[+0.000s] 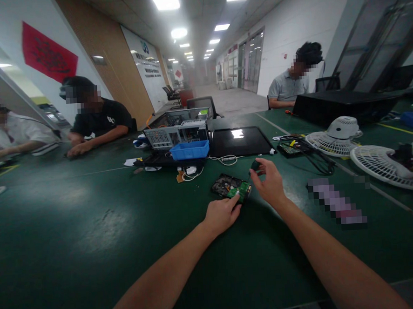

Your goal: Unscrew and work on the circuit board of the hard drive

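Observation:
A hard drive (223, 185) lies on the green table, its underside up, with a green circuit board (244, 190) at its near right end. My left hand (222, 214) grips that near end, the index finger lying on the board. Between the thumb and fingers of my right hand (269, 182) is a screwdriver (253, 167) with a dark handle. It stands tilted, and its thin shaft points down to the drive's right end. Exactly where the tip touches I cannot tell.
Beyond the drive are a blue bin (190, 150), an open computer case (177, 134) and a dark flat panel (240, 142). White fan parts (333, 139) and a black cable (321, 165) lie to the right. Co-workers sit at the left (99, 114) and far right (289, 84).

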Available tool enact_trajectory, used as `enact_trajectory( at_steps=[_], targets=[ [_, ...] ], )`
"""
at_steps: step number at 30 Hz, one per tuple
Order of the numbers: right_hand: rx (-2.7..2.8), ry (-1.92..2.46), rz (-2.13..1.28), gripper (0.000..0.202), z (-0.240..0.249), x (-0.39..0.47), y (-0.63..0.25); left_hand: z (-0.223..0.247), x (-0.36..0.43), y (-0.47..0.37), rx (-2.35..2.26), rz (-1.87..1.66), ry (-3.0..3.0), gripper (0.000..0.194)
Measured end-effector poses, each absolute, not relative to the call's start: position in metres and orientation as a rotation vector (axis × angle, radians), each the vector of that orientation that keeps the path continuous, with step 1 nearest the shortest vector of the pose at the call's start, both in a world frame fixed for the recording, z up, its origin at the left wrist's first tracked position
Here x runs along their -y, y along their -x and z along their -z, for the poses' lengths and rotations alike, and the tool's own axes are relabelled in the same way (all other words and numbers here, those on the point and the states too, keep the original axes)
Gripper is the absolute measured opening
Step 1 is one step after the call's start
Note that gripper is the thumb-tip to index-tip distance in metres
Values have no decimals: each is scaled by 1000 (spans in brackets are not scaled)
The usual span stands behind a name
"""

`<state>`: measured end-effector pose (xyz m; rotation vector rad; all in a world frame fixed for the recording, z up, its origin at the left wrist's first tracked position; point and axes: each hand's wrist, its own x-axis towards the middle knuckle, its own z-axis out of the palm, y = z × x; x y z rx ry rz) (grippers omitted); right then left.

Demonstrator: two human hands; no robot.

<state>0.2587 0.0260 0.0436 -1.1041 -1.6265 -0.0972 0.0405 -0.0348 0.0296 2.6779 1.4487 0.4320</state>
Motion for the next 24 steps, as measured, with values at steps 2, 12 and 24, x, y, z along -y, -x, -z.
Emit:
enact_trajectory(
  at_steps=[2,12,24],
  targets=[
    [1631,1098,114,43,-45,-25,-259,-29,35,-42,-1494,-430,-2650,46],
    [1612,1084,96,46,-43,-25,-257,-29,33,-41,-1517,-394,-2632,48],
    [1671,1085,200,46,-44,-25,-258,-31,36,-42,-1502,-410,-2600,47]
  ],
)
